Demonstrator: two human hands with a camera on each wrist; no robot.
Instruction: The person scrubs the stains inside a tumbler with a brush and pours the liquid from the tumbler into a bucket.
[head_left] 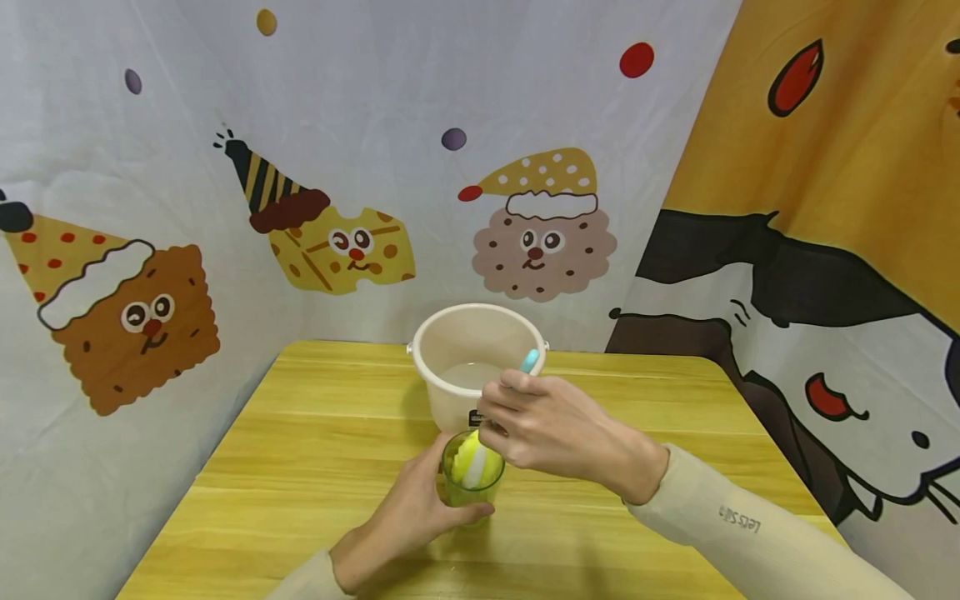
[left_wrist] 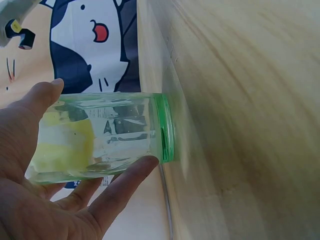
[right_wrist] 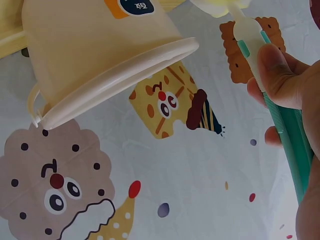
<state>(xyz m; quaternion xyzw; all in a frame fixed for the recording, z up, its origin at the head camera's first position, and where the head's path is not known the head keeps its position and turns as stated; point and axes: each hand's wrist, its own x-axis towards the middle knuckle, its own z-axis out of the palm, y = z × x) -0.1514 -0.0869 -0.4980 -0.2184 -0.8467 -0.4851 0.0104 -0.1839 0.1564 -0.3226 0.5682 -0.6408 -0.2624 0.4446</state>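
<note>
A clear, green-tinted glass (head_left: 476,495) stands upright on the table, and my left hand (head_left: 412,498) grips it around its side. In the left wrist view its thick green base (left_wrist: 166,127) is at the tabletop, with the thumb on one side and fingers on the other. My right hand (head_left: 551,429) holds a sponge cup brush by its teal handle (right_wrist: 285,135), the handle's light-blue end (head_left: 529,361) sticking up above the fist. The brush's yellow and white sponge head (head_left: 467,457) sits inside the upper part of the glass.
Just beyond the glass stands a cream bucket (head_left: 442,354) with small side lugs, near the table's back edge. The wooden table (head_left: 315,450) has a cartoon-printed cloth (head_left: 360,100) hanging behind it and along its sides.
</note>
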